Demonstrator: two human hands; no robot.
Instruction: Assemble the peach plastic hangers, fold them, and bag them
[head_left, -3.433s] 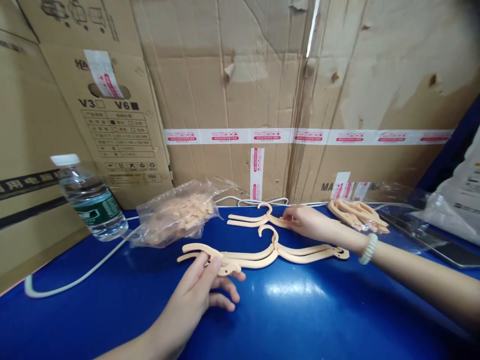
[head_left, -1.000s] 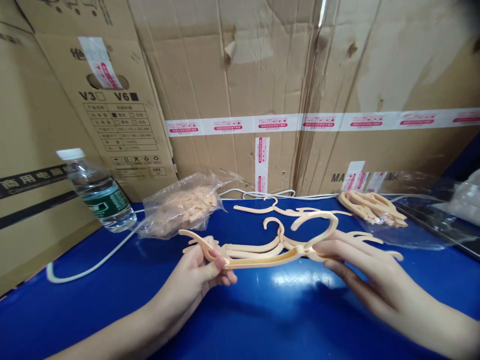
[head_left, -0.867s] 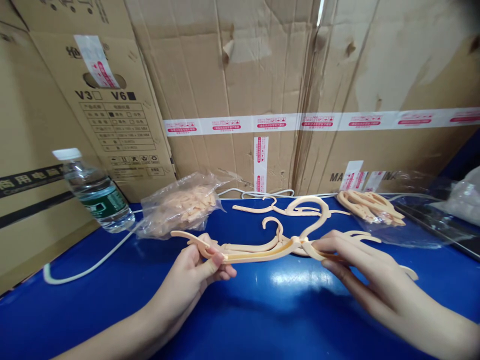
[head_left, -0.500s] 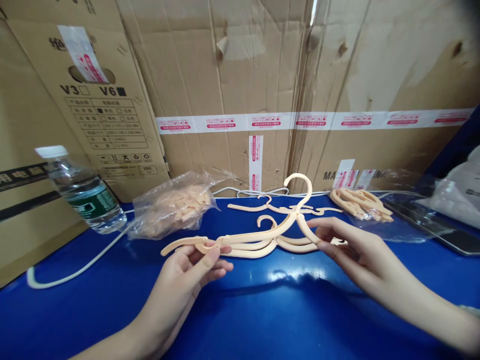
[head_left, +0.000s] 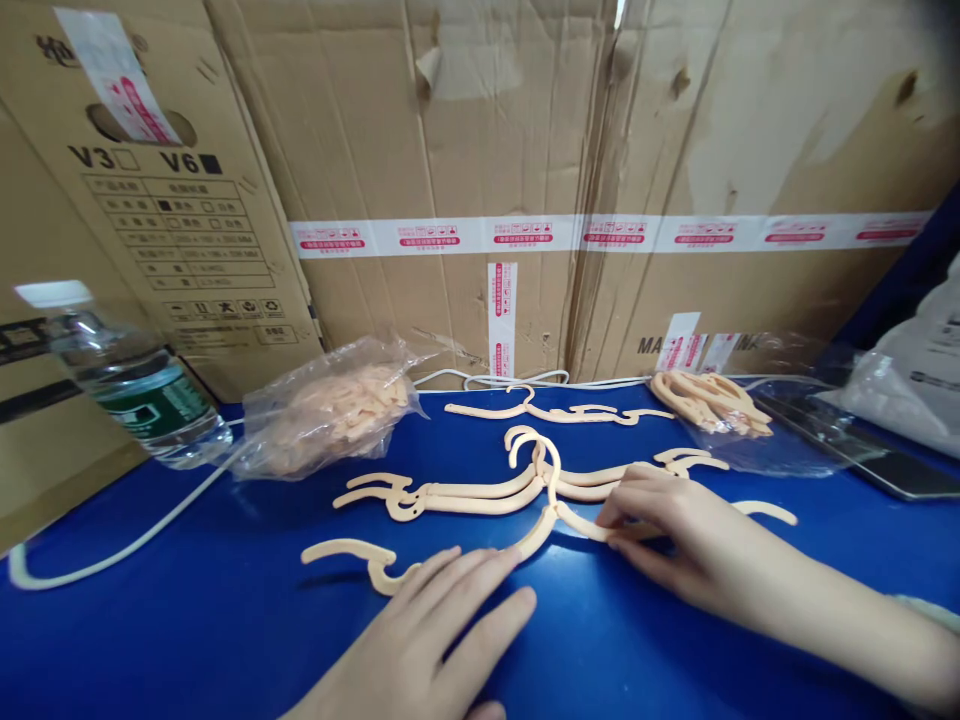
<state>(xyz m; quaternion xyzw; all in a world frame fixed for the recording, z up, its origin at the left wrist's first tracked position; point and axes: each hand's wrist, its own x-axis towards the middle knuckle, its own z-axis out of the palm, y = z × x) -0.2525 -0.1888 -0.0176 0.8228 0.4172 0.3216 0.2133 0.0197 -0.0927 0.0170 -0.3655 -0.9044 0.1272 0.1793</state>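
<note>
A cream plastic clothes hanger (head_left: pixel 571 521) lies nearest me on the blue table, its hook pointing away. My left hand (head_left: pixel 442 625) rests over its left arm with the fingers stretched out, hiding part of it. On the other side, my right hand (head_left: pixel 675 525) pinches the hanger's right arm between thumb and fingers. Just behind lie paired hangers (head_left: pixel 480 497), side by side, their hooks overlapping the near one's hook. Farther back is another hanger (head_left: pixel 491 412) with its arms spread.
A clear bag of cream plastic pieces (head_left: pixel 330 415) sits at the left, beside a water bottle (head_left: pixel 142 390). Folded hangers (head_left: pixel 709 403) in clear plastic and a dark flat device (head_left: pixel 862 455) are at the right. Cardboard boxes (head_left: pixel 465 130) stand behind; a white cable (head_left: pixel 135 565) crosses the left side.
The held hanger came down from mid-air onto the table, nearer me. My left hand went from gripping its left arm to lying over it with fingers extended. The view shifted slightly.
</note>
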